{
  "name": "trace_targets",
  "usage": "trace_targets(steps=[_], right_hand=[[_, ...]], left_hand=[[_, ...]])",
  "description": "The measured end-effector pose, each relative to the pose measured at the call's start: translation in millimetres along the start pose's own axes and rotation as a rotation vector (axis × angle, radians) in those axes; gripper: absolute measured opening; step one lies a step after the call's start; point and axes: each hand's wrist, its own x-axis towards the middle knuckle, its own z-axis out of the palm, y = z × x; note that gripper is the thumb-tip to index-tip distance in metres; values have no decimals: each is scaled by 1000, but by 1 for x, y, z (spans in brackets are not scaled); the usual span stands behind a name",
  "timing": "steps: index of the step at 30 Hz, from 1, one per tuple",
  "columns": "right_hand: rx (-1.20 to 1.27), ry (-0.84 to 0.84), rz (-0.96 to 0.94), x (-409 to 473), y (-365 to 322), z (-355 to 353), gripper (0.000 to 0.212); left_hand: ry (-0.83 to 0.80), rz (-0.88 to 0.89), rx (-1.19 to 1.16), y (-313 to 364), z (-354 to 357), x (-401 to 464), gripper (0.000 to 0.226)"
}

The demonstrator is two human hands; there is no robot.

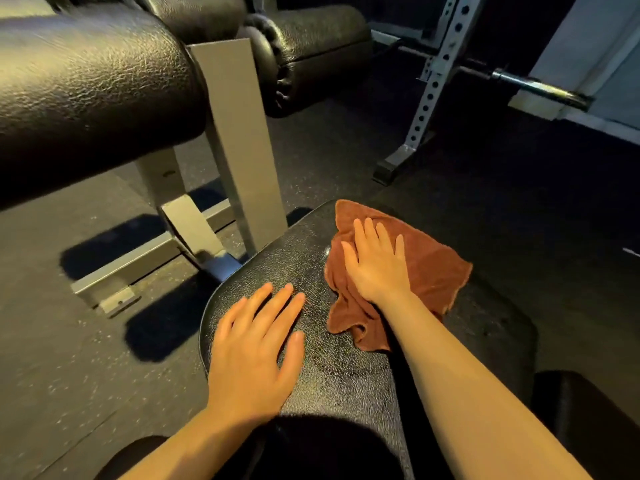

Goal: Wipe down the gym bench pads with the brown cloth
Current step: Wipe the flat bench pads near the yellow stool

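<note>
1. My right hand (375, 261) lies flat on the brown cloth (429, 268), fingers straight and slightly spread, pressing it onto the black bench pad (332, 362) without gripping it.
2. The cloth sits crumpled on the far right part of the pad, one corner reaching the pad's far edge and a fold bunched under my wrist.
3. My left hand (258, 344) rests palm down on the bare pad just left of the cloth, fingers straight and apart, holding nothing.
4. A large black roller pad (86, 84) is at upper left on a grey metal frame (239, 133).
5. A perforated rack upright (433, 81) and a barbell (533, 85) stand beyond on the dark floor (346, 150).
</note>
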Motion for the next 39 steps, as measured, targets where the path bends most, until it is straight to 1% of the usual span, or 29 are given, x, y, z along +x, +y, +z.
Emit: trace_targets(steps=[3,6,8,10,12,14,16,21,25,27,29,31,34,37,39], right_hand=[[9,-27,-35,-39,-6,2,65],[9,-22,-22,-82,-12,6,87],[21,-19,-2,-111,-13,9,95],[21,-17,13,-140,-12,11,97],[16,-24,43,-165,-12,12,94],[31,-19,91,-173,-11,11,96],[47,-10,124,-167,-9,8,97],[33,-20,127,-114,19,-1,92],[-9,-38,80,-48,41,-7,71],[-13,-32,45,-10,46,-8,68],[-6,-46,15,21,47,-11,66],[-15,-53,5,42,47,-12,66],[-18,-51,20,51,43,-12,66],[-22,-41,53,36,35,-10,63],[-27,-45,40,19,27,-8,60]], left_hand=[[2,-15,-8,2,-3,0,46],[-25,-26,-7,1,-4,-1,47],[-47,-41,-11,1,-5,0,49],[-64,-41,-17,1,-5,0,49],[-67,-24,-20,1,-5,-3,49],[-58,-14,-22,0,-6,-4,48],[-61,-5,-25,0,-4,-3,48],[-11,31,-63,2,-3,-4,45],[-27,-4,-28,1,0,2,47],[-35,-6,-15,0,3,2,46],[3,0,-26,0,5,0,44],[81,7,-57,1,6,-3,40],[127,19,-58,0,7,-2,38],[109,11,-60,-1,6,-2,40],[79,1,-49,-1,5,-2,42]])
